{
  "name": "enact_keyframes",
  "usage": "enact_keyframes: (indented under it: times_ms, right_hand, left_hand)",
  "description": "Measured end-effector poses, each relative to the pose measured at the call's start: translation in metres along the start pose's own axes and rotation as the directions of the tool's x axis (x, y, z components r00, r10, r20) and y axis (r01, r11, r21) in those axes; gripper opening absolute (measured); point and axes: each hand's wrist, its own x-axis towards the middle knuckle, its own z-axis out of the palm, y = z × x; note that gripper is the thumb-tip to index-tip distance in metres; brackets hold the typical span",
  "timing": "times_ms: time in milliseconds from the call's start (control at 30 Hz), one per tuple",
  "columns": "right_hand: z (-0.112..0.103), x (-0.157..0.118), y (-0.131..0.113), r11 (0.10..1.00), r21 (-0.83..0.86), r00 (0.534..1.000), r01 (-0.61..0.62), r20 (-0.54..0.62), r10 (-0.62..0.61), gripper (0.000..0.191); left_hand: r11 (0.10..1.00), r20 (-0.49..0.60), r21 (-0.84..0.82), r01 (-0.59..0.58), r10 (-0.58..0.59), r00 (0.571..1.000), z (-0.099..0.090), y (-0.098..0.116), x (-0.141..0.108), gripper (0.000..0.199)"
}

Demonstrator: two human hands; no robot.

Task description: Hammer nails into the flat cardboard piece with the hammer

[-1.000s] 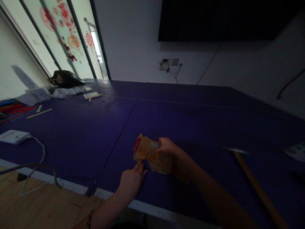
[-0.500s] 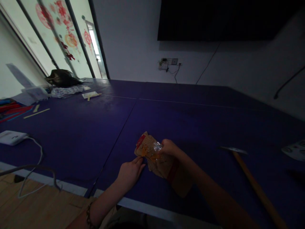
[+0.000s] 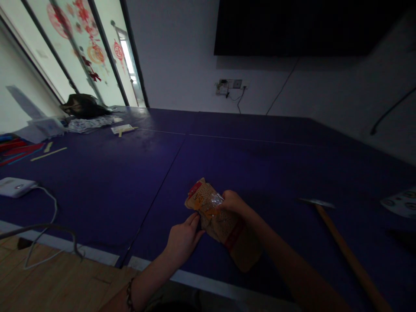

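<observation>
A brown kraft paper pouch (image 3: 245,249), with red bands, printed orange marks and a shiny clear patch, lies slantwise on the purple table (image 3: 279,147). It looks crumpled around its middle. From the right, my right hand (image 3: 232,203) is closed on the pouch beside the shiny patch, its fingertips partly hidden. My left hand (image 3: 183,240) is at the pouch's left edge, fingers together and pinching the paper near the crease, with the thumb lower down. Right of the pouch lies a hammer (image 3: 341,242) with a wooden handle and a metal head.
A white box-shaped device (image 3: 16,187) with a cable lies at the left. Behind it are red and blue strips (image 3: 19,151), plastic bags and a black bag (image 3: 82,106). A pale patterned object (image 3: 401,203) sits at the right edge. The table's front edge runs below my forearms.
My left hand has shifted slightly right and up along the pouch's edge, its thumb now further from the fingers. The pouch's top end has tilted slightly to the right. My right hand keeps its grip.
</observation>
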Motion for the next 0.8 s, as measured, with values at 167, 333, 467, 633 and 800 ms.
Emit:
enact_keyframes:
  times_ms: [167,333,467,633,800]
  right_hand:
    - [0.002,-0.004,0.004,0.999,0.027,0.999,-0.034,-0.02,0.035,0.023]
    - [0.005,-0.008,0.013,0.996,0.052,0.995,-0.067,-0.066,0.07,0.022]
    - [0.007,-0.01,0.024,0.993,0.056,0.989,-0.103,-0.104,0.109,0.022]
    - [0.007,-0.013,0.048,0.985,0.073,0.973,-0.159,-0.16,0.169,0.028]
    - [0.004,-0.021,0.081,0.967,0.118,0.944,-0.224,-0.22,0.245,0.035]
  left_hand:
    - [0.999,-0.007,-0.036,0.014,-0.014,1.0,0.001,0.005,0.006,0.042]
    - [0.961,-0.055,-0.273,-0.041,0.027,0.998,0.006,0.004,0.021,0.031]
    - [0.887,-0.087,-0.457,-0.062,0.025,0.996,0.01,0.005,0.033,0.032]
    - [0.872,-0.136,-0.467,-0.148,0.095,0.986,0.01,0.011,0.044,0.045]
    - [0.883,-0.124,-0.407,-0.233,0.199,0.972,0.012,0.027,0.056,0.049]
